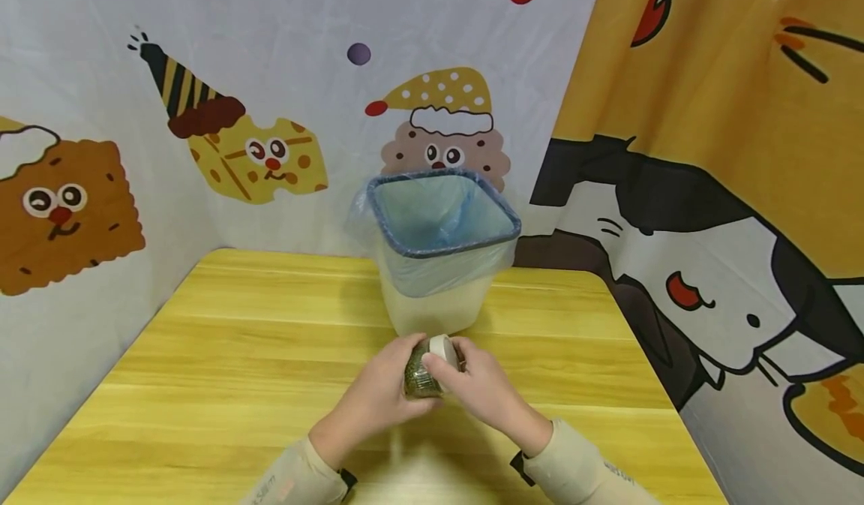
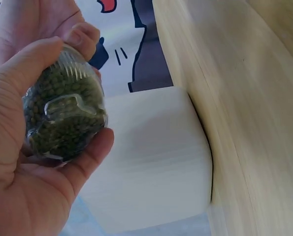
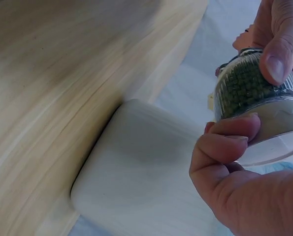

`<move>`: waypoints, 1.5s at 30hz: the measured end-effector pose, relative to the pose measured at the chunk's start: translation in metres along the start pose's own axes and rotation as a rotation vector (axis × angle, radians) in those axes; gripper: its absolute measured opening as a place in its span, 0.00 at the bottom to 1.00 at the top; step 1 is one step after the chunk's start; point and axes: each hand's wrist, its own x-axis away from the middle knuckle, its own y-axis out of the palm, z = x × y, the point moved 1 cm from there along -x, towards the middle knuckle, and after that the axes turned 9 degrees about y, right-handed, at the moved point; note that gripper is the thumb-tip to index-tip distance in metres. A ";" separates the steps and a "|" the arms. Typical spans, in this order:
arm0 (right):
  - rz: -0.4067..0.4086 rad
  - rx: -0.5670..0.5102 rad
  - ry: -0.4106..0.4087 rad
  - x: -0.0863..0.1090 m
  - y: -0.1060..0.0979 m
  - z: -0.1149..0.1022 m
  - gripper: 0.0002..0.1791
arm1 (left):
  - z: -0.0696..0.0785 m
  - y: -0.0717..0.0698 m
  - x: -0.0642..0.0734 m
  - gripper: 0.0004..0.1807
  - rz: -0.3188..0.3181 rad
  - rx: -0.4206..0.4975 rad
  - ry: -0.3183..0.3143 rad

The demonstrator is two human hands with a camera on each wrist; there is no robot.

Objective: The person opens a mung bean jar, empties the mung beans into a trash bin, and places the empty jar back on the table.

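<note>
A small clear ribbed jar (image 1: 418, 376) filled with small green beans is held up in front of the bin, tilted with its white lid (image 1: 442, 350) to the right. My left hand (image 1: 380, 386) grips the jar's body, thumb on one side and fingers on the other. On the lid, the curled fingers and thumb of my right hand (image 1: 487, 391) hold the rim. The left wrist view shows the beans (image 2: 62, 105) through the jar wall. Seen from the right wrist, the lid (image 3: 276, 120) sits on the jar's mouth.
Just beyond my hands stands a white bin (image 1: 432, 310) with a blue rim and a translucent bluish bag (image 1: 439, 274) folded over it. Beneath is a yellow wood-grain table (image 1: 236, 355). Cartoon-printed cloth (image 1: 270, 25) hangs behind and along the sides.
</note>
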 end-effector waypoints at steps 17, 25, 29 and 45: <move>-0.051 0.065 -0.031 -0.001 0.002 0.002 0.38 | -0.003 -0.002 0.001 0.43 -0.079 -0.041 0.056; -0.038 0.124 -0.207 -0.001 -0.003 -0.003 0.27 | -0.005 -0.006 0.000 0.43 -0.035 0.029 0.055; -0.064 0.149 -0.218 -0.005 -0.010 -0.011 0.34 | -0.005 -0.005 -0.002 0.39 0.031 0.041 0.059; -0.216 0.255 -0.130 -0.012 -0.021 -0.035 0.31 | -0.011 0.004 0.005 0.41 0.090 0.031 0.008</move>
